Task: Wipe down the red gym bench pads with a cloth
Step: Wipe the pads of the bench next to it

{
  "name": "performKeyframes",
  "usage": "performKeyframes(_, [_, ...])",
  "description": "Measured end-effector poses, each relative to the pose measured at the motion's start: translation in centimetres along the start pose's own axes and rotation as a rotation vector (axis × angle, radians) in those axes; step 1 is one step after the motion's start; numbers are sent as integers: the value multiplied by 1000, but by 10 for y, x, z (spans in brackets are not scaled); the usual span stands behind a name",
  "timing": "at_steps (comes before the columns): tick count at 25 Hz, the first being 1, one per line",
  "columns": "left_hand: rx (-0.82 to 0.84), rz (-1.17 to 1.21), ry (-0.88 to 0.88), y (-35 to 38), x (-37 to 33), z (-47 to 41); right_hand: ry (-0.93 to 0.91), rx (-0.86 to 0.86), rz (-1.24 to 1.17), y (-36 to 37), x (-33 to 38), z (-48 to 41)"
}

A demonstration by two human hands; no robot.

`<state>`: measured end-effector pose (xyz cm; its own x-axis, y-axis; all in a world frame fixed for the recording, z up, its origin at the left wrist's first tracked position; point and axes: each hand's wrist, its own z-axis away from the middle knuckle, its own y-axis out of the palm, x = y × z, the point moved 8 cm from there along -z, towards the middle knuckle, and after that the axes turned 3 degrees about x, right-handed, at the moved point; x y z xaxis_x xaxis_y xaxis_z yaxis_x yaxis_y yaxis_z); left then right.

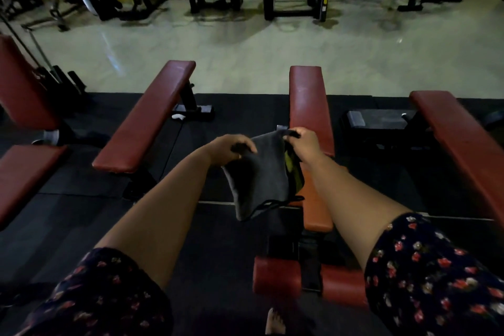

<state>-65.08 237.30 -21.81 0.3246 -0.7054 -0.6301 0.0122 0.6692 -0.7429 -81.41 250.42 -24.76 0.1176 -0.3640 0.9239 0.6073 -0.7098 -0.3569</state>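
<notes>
head view looks down the middle pad [308, 101], a long red one running away from the person; every place below is given from it. the cloth [257, 180], grey with a black cord [272, 204] dangling off its lower edge, hangs in the air over the near half of the middle pad and just to its left, and seems to touch no pad. a yellow-green patch [294, 172] shows behind its right edge; whether it is a fold of the same cloth or a second one cannot be told.

by my judgement no wiping is under way at this moment: the cloth is held stretched between the two hands, as if being spread or refolded, not pressed on a pad. the far end of the middle pad has a faint sheen, but that could be light as easily as damp, so nothing shows which pads are done. the left pad [147, 117], the right pad [458, 142], the seat pad [317, 210] on the near side and the rollers [276, 275] nearest of all give no sign either way. most of the job looks to be left.

left forearm [169, 199] and right forearm [349, 194] reach forward and converge on the cloth. left grip [236, 148], just left of the middle pad, is palm down, fingers curled over the cloth's upper left edge, grasping it. right grip [302, 143], over the middle pad's left edge, pinches the cloth's upper right corner.
</notes>
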Motion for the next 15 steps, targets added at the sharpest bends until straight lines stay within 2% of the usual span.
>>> performKeyframes(3, [88,8,-133,3,3,-26,-3,-88,-165,-5,3,-11])
performKeyframes(7, [-115,126,-317,-11,9,-45,-12,-52,-379,0,8,-9])
performKeyframes(9, [-257,337,-396,-18,7,-53,-32,-44,-419,-1,15,-11])
performKeyframes(12, [-378,820,-516,-16,11,-63,-84,4,-389,10,34,-9])
performKeyframes(14, [-376,950,-462,-17,7,-74,-116,73,-382,27,46,-4])
performKeyframes(15, [-343,910,-420,-18,4,-79,-130,133,-388,36,50,-4])
